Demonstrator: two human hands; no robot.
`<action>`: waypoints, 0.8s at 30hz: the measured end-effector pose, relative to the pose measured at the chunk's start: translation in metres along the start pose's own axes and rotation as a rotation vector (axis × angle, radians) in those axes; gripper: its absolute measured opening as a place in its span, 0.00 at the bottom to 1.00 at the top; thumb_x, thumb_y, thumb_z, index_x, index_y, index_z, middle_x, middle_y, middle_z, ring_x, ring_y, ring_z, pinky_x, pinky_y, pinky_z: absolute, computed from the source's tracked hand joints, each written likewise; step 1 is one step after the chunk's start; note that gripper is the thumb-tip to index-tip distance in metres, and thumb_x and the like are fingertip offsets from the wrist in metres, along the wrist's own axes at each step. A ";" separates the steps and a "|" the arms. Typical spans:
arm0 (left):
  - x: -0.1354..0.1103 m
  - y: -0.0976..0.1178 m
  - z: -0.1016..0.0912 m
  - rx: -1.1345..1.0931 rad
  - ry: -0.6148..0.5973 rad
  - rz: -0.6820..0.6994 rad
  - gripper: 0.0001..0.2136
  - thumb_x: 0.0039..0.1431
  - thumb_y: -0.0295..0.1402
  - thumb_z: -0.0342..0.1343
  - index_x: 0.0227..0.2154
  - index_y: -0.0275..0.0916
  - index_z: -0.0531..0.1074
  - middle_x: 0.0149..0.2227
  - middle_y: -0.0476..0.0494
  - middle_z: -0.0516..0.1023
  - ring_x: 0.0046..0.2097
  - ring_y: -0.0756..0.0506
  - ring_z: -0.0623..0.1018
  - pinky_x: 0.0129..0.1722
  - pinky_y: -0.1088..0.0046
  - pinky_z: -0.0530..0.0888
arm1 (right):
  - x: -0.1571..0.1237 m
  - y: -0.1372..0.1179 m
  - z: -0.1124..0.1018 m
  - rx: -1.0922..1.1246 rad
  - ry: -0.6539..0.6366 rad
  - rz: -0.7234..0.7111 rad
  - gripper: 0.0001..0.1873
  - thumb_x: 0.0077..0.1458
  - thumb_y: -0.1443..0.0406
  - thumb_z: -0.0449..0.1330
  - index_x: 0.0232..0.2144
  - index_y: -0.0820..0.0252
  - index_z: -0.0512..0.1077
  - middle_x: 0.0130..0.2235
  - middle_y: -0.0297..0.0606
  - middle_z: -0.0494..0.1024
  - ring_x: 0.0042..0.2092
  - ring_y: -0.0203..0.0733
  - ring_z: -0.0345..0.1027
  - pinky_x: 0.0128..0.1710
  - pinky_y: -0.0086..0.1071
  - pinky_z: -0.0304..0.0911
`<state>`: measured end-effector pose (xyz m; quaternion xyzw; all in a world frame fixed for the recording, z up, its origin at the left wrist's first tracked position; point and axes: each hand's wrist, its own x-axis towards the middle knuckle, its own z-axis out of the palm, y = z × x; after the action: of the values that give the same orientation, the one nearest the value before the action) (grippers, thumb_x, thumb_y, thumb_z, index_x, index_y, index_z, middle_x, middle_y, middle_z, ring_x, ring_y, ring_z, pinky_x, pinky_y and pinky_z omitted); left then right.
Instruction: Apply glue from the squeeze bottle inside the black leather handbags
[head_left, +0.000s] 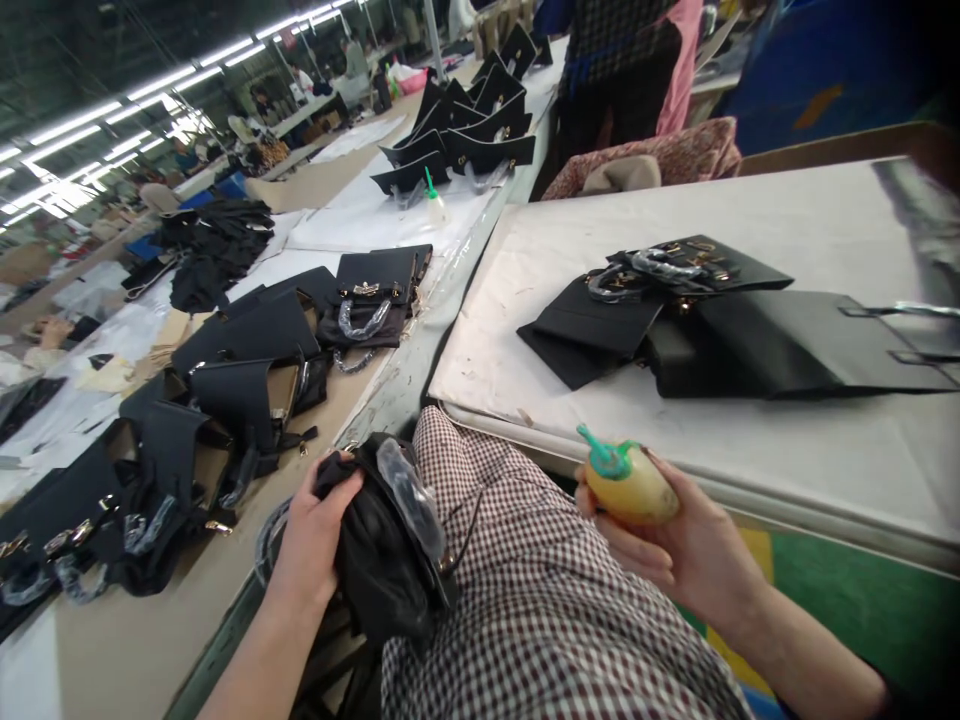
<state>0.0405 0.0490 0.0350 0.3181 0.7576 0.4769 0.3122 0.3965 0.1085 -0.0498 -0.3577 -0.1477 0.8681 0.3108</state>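
My left hand [319,530] grips the edge of a black handbag [386,550] resting against my checked apron [525,560]. Clear plastic wraps the handle of that bag. In my right hand [697,540] is a yellowish squeeze bottle [634,485] with a green nozzle, held above my lap near the right table's edge. The fingers wrap round the bottle from below, and its nozzle points up and to the left. The bottle and the handbag are apart.
Several black handbags [247,400] line the left table [150,620]. More black bags [720,330] lie on the white right table [487,350]. Farther back stand black panels [480,130] and another green-tipped bottle [435,205]. A person [615,70] stands beyond the right table.
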 end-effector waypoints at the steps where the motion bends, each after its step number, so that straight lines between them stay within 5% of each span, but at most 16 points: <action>1: 0.002 -0.001 -0.001 -0.160 0.038 -0.138 0.18 0.57 0.32 0.68 0.50 0.39 0.75 0.33 0.46 0.86 0.33 0.41 0.87 0.39 0.65 0.84 | -0.001 0.008 0.001 0.020 -0.039 0.048 0.34 0.62 0.37 0.55 0.37 0.59 0.80 0.21 0.38 0.72 0.16 0.32 0.45 0.15 0.30 0.43; 4: 0.003 -0.001 -0.006 -0.411 0.173 -0.358 0.16 0.54 0.24 0.68 0.46 0.37 0.78 0.32 0.45 0.86 0.30 0.43 0.86 0.38 0.67 0.84 | -0.003 0.030 0.009 0.126 -0.120 0.142 0.32 0.61 0.40 0.60 0.37 0.65 0.82 0.24 0.43 0.78 0.17 0.32 0.56 0.16 0.26 0.48; 7: -0.003 0.005 -0.015 -0.452 0.265 -0.392 0.10 0.58 0.21 0.65 0.43 0.35 0.80 0.33 0.43 0.87 0.31 0.44 0.87 0.41 0.67 0.85 | -0.005 0.042 0.029 0.188 -0.232 0.145 0.27 0.64 0.46 0.61 0.41 0.64 0.83 0.41 0.54 0.86 0.29 0.41 0.74 0.22 0.27 0.61; 9: -0.010 0.011 -0.021 -0.471 0.294 -0.387 0.09 0.59 0.21 0.65 0.43 0.35 0.81 0.35 0.43 0.88 0.33 0.44 0.87 0.43 0.67 0.85 | -0.006 0.044 0.047 0.207 -0.351 0.151 0.27 0.65 0.47 0.61 0.45 0.65 0.83 0.49 0.57 0.85 0.36 0.46 0.77 0.33 0.34 0.71; 12: -0.024 0.016 -0.026 -0.510 0.272 -0.371 0.10 0.60 0.23 0.66 0.45 0.35 0.81 0.40 0.41 0.88 0.41 0.42 0.88 0.48 0.68 0.84 | -0.008 0.046 0.075 0.253 -0.474 0.168 0.28 0.63 0.47 0.63 0.47 0.65 0.84 0.54 0.56 0.83 0.45 0.51 0.78 0.47 0.43 0.72; 17: -0.045 0.011 -0.011 -0.560 0.156 -0.405 0.18 0.56 0.27 0.71 0.50 0.35 0.79 0.45 0.39 0.88 0.50 0.37 0.86 0.53 0.63 0.82 | 0.002 0.054 0.114 0.330 -0.472 0.109 0.23 0.54 0.50 0.73 0.46 0.58 0.84 0.48 0.45 0.86 0.47 0.50 0.78 0.54 0.49 0.71; 20: -0.048 0.009 -0.004 -0.542 -0.018 -0.368 0.23 0.54 0.32 0.73 0.52 0.36 0.78 0.48 0.37 0.87 0.54 0.35 0.84 0.55 0.61 0.80 | 0.020 0.053 0.130 0.362 -0.367 0.101 0.19 0.49 0.55 0.77 0.40 0.58 0.84 0.44 0.42 0.88 0.46 0.48 0.79 0.55 0.49 0.71; 24: -0.039 0.011 -0.023 -0.153 -0.263 -0.192 0.27 0.62 0.46 0.67 0.60 0.40 0.73 0.56 0.35 0.82 0.57 0.32 0.81 0.55 0.55 0.79 | 0.042 0.044 0.136 0.394 -0.211 0.173 0.13 0.52 0.59 0.77 0.37 0.59 0.84 0.42 0.43 0.89 0.44 0.50 0.81 0.54 0.53 0.73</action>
<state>0.0484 0.0103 0.0598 0.2792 0.6985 0.4556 0.4760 0.2580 0.0974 0.0024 -0.2087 0.0243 0.9362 0.2817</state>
